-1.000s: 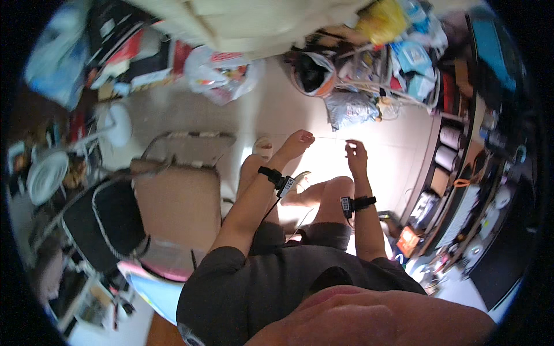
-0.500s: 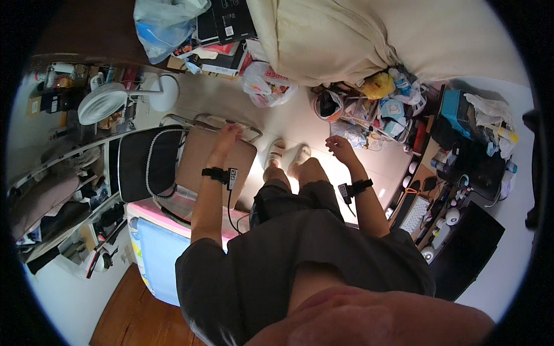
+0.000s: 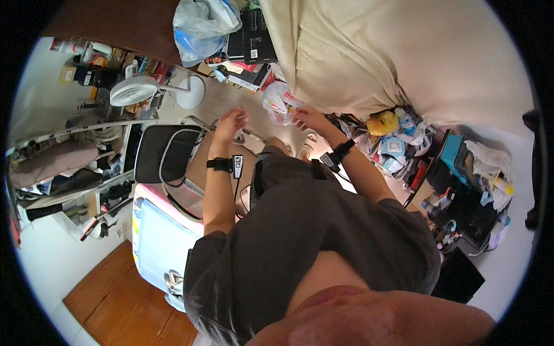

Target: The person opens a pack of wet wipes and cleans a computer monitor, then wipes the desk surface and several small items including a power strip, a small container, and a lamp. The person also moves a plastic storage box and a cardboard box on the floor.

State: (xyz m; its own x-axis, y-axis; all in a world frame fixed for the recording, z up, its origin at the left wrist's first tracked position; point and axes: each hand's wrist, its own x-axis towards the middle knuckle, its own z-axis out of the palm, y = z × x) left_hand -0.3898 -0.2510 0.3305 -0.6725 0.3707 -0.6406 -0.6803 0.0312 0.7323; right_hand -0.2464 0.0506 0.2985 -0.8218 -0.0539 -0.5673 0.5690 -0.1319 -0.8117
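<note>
My left hand is raised over the far edge of a folding chair's brown seat, holding nothing, with its fingers apart. My right hand reaches forward and inward, its fingers loosely bent and parted. From this angle its fingertips overlap the edge of a white plastic bag with red print on the floor; whether they touch it I cannot tell. Each wrist wears a black strap with a small device and a cable. The chair's black backrest has a pale rope looped over it.
A white fan stands at far left, near cluttered shelves. Boxes and a blue-white plastic bag are piled ahead. A beige curtain hangs beside bagged clutter. At right is a crowded desk; a bed with a light-blue mat lies left.
My right hand has moved forward and left, to the front of the white bag. My left hand's fingers are spread wider. The whole view has shifted, and the torso leans further forward.
</note>
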